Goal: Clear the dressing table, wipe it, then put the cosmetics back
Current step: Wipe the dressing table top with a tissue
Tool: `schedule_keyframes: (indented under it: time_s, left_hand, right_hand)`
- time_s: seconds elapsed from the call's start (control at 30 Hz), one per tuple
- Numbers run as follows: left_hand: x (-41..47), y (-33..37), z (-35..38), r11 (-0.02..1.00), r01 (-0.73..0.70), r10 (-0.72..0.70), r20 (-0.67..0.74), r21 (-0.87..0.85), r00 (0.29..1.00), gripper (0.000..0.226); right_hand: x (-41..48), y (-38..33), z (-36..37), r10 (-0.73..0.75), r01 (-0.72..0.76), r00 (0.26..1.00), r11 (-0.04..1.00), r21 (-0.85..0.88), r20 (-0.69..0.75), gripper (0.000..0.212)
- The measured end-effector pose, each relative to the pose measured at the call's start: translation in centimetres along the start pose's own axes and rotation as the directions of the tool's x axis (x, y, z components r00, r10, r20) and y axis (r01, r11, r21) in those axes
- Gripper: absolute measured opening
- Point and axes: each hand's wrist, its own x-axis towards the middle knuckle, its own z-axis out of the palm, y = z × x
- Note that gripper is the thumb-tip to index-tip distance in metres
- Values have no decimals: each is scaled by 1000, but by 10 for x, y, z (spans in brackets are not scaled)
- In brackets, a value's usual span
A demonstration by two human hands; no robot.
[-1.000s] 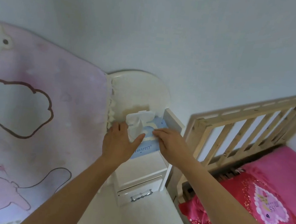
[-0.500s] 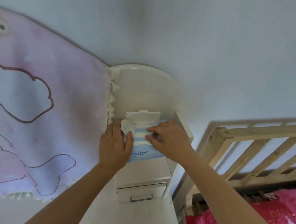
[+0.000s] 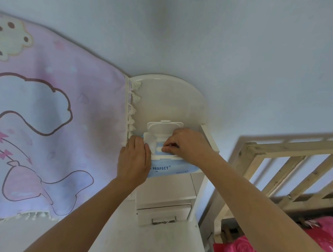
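Right hand [image 3: 188, 146]: fingertips pinched together at the open dispenser of the wipes pack [image 3: 169, 167], frame centre. Left hand [image 3: 134, 159]: flat, palm down, pressing the pack's left end. Pack rests atop the drawer unit [image 3: 163, 207]; lid [image 3: 164, 126] upright.

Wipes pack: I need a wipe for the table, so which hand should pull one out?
Right hand: its fingertips already pinch at the open dispenser slot, while the left hand lies flat, steadying the wipes pack.
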Motion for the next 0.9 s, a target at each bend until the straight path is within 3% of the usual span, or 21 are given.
schedule_keyframes:
  time_s: [0.1, 0.2, 0.33, 0.43, 0.5, 0.67, 0.8, 0.9]
  left_hand:
    - [2, 1, -4, 999, -42, 42, -17, -5, 999, 29]
    - [2, -1, -3, 997, -81, 81, -20, 7, 996, 28]
    - [0, -4, -1, 994, -103, 103, -30, 21, 994, 24]
    - [1, -2, -1, 992, -122, 123, -33, 27, 992, 15]
    - [2, -2, -3, 993, -114, 114, -20, 31, 993, 21]
    - [4, -2, -4, 996, -90, 90, 0, 22, 996, 30]
    - [4, 0, -7, 992, -125, 126, -16, 36, 992, 4]
    - [4, 1, -8, 994, -97, 96, 31, 52, 995, 12]
  right_hand:
    - [-2, 1, 8, -112, 104, 993, 983, -153, -48, 26]
    - [0, 1, 13, -187, 176, 982, 933, -314, -4, 23]
    - [-1, -2, 0, -230, 250, 968, 918, -307, 101, 31]
    - [1, -3, -2, -250, 295, 955, 857, -423, 161, 16]
    - [3, -6, 0, -210, 281, 958, 823, -494, 195, 7]
    - [6, -10, 1, -186, 256, 966, 795, -550, 180, 11]
    - [6, -13, 4, -203, 241, 971, 802, -547, 130, 9]
    - [9, -12, 8, -222, 232, 972, 825, -515, 82, 6]
